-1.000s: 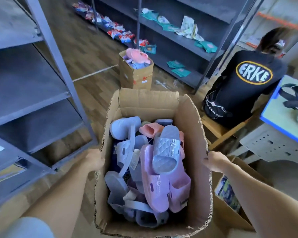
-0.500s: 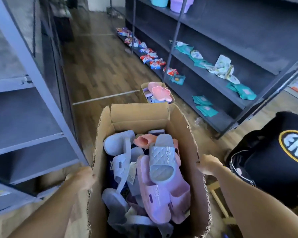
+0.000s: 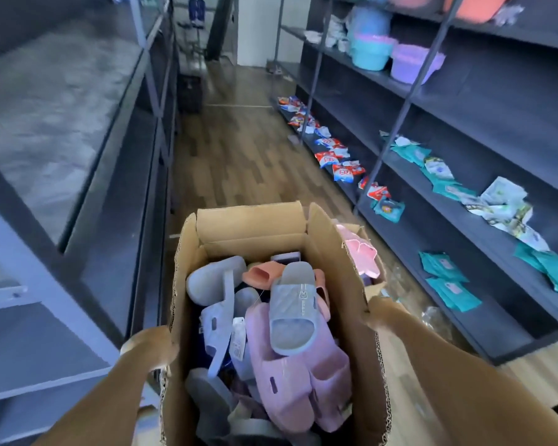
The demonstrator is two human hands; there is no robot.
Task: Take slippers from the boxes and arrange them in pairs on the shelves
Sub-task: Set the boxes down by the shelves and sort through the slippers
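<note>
Grips: left grip point(image 3: 150, 347) and right grip point(image 3: 380, 312) clutch box point(image 3: 248, 223) walls.
Change: I've turned up the aisle point(image 3: 239, 162).
Slippers point(image 3: 292, 304): between grips, none shelved yet.

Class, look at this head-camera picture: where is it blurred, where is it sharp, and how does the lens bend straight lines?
Head view: the left shelves smear with motion blur; the grey slipper in the cardboard box is fairly sharp; the wide lens makes the right shelf post lean outward; the left hand and right hand look soft-edged.
</note>
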